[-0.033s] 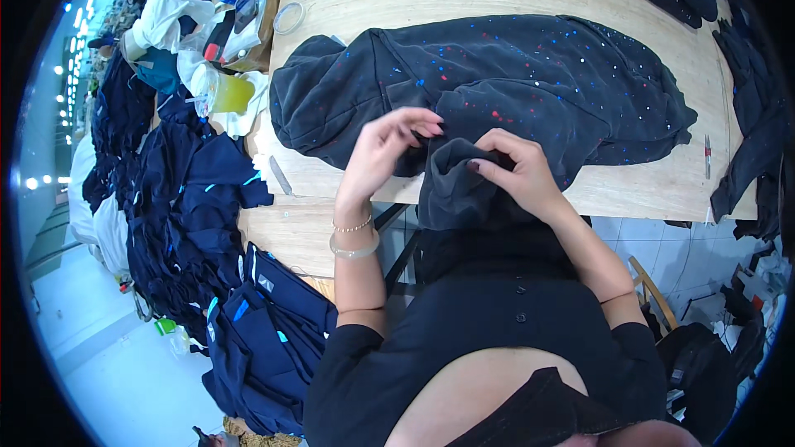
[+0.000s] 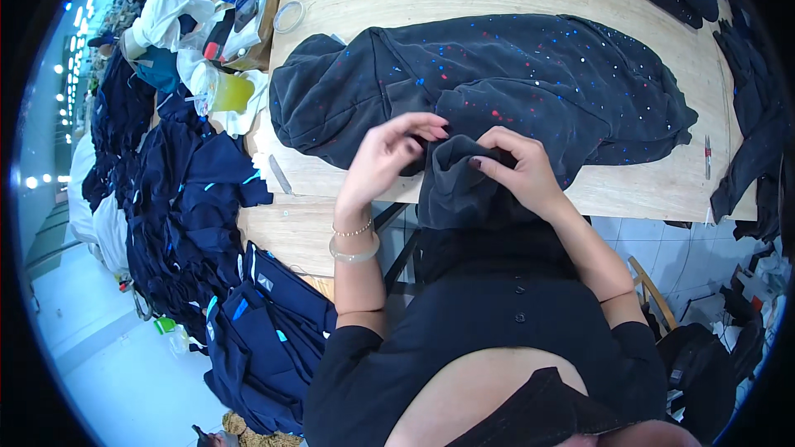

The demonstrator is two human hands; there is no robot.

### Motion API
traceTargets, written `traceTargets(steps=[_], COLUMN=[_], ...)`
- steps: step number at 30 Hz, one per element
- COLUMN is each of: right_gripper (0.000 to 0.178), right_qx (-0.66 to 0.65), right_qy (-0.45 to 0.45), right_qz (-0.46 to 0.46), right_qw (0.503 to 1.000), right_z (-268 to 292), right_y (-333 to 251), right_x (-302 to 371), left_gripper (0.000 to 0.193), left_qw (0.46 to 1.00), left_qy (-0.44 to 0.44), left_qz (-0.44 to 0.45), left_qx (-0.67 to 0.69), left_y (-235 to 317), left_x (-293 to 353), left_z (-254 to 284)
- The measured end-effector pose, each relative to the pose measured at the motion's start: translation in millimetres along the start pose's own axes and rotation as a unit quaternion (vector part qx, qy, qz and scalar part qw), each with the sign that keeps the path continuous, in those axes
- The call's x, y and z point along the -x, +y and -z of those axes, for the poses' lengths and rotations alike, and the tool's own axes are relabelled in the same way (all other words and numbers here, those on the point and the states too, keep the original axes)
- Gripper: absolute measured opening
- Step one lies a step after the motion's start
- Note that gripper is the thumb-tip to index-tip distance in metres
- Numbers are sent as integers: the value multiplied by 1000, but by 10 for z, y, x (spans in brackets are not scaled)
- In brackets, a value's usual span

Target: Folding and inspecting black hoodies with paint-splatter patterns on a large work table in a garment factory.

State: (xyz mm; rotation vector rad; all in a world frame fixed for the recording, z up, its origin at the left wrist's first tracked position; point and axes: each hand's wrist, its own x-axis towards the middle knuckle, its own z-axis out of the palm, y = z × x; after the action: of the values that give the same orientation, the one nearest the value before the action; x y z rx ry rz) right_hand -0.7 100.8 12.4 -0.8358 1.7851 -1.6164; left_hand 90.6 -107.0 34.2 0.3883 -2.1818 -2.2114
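Observation:
A dark grey garment [image 2: 513, 74] speckled with red, blue and white lies spread across the wooden table. Part of it, a bunched fold [image 2: 460, 186], hangs over the near edge in front of my body. My right hand [image 2: 522, 170] pinches the top of this fold between thumb and fingers. Just left of the fold, my left hand [image 2: 389, 153] has its fingers bent but apart, with the fingertips close to the cloth; I see nothing held in it. Whether those fingertips touch the cloth is hard to make out.
Navy garments [image 2: 190, 190] are heaped along the left side. A cup of yellow drink [image 2: 228, 91] and a cardboard box [image 2: 263, 25] stand at the table's left edge. Small snips [image 2: 281, 175] lie near the left corner, a pen-like tool [image 2: 707, 157] at right. A person works far left.
My left hand has shifted slightly down and toward the fold. The right hand keeps its pinch on the cloth, almost unmoved.

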Motion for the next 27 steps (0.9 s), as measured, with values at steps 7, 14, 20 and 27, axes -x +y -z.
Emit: traceTargets(steps=[7,14,20,27], right_gripper=[10,15,19,8], right_qx=[14,74,171,176], right_qy=[13,56,40,56], right_qz=[55,166,137,181], right_qw=[998,982,975,966], right_z=[65,108,167,285], right_y=[52,-83,-72,-146], right_x=[-19,-32,-75,-158], left_gripper=[52,56,57,54], left_qw=[978,983,986,993], left_qy=[-59,-28,-6,-21], left_qz=[102,21,32,39], left_qx=[-175,-180,-161,-109], left_y=[72,-73,-104,-130], left_x=[147,112,133,125], left_z=[-216,-332,-371,-370])
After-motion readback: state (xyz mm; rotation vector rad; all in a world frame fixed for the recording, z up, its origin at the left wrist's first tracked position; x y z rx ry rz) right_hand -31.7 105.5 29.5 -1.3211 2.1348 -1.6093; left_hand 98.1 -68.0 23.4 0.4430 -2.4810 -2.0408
